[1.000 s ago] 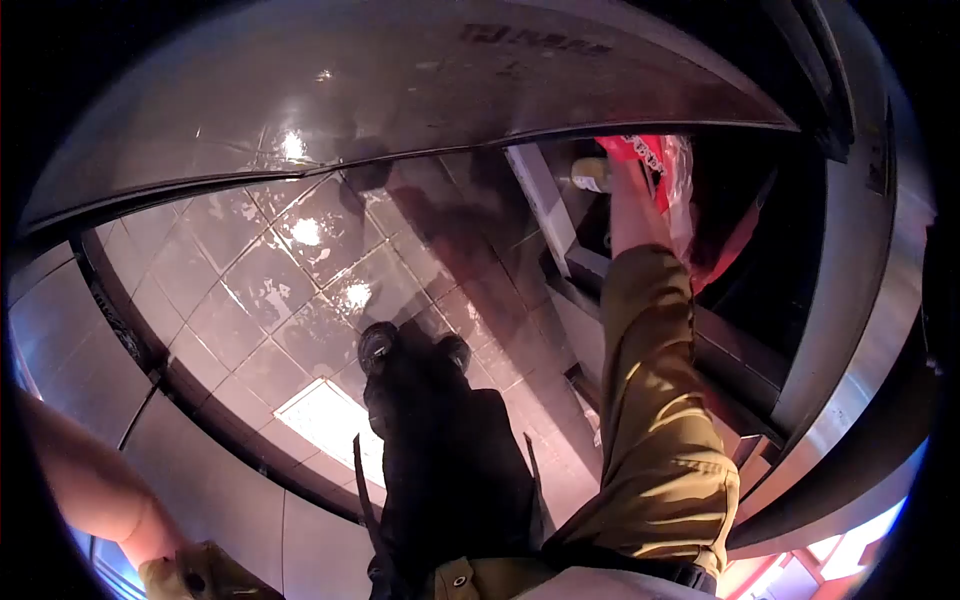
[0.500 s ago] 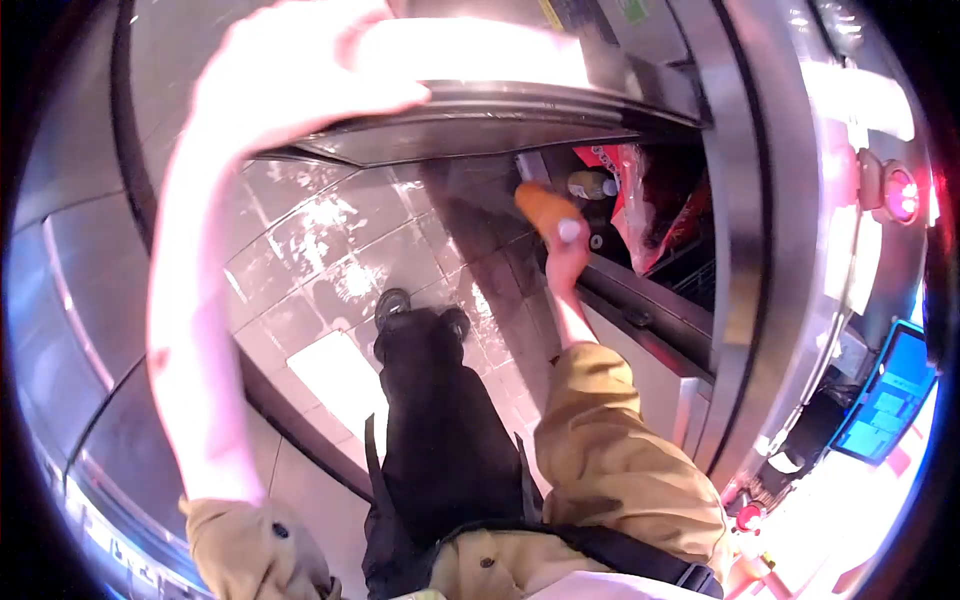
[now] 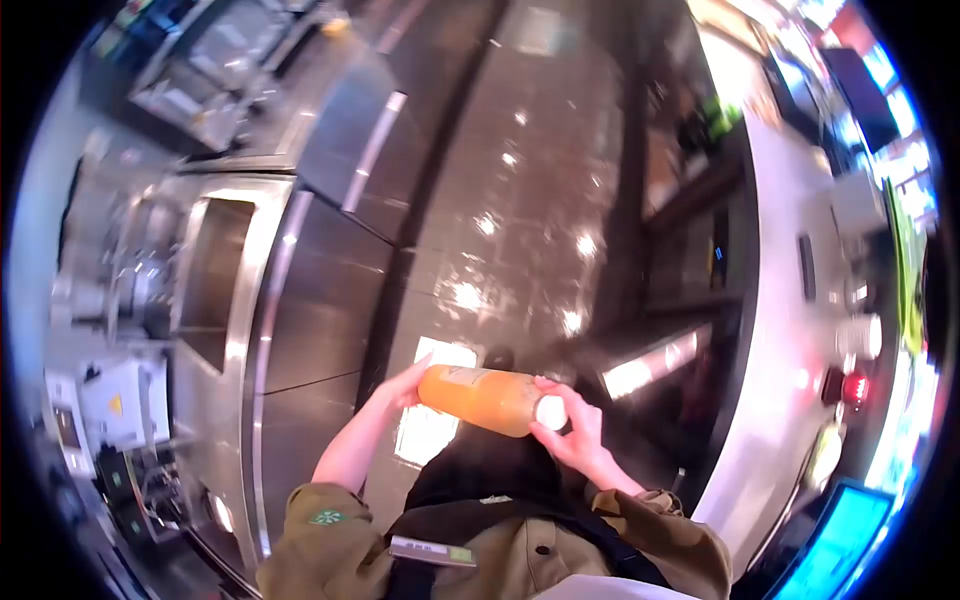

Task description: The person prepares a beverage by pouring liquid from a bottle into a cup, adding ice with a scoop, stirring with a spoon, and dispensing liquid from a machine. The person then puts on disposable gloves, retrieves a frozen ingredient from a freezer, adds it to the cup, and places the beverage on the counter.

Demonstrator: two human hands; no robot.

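A bottle of orange juice (image 3: pixel 485 398) lies tilted on its side in the air in front of my waist. Its white cap (image 3: pixel 550 412) points to the right. At the bottle's base, my left hand (image 3: pixel 404 385) is closed around the bottom end. My right hand (image 3: pixel 578 428) grips the neck end, with thumb and fingers around the cap and shoulder. A pale label shows on the upper side of the bottle.
Stainless steel cabinets (image 3: pixel 325 290) line the left side. Along the right runs a white counter (image 3: pixel 775 300) with a lit screen (image 3: pixel 835 545) at its near end and a red light (image 3: pixel 855 388). Between them stretches a shiny tiled floor (image 3: pixel 510 190).
My left hand has come off the steel door and now holds the bottle's base. The bottle has moved from beside the open drawer to before my waist. My view has turned along the aisle.
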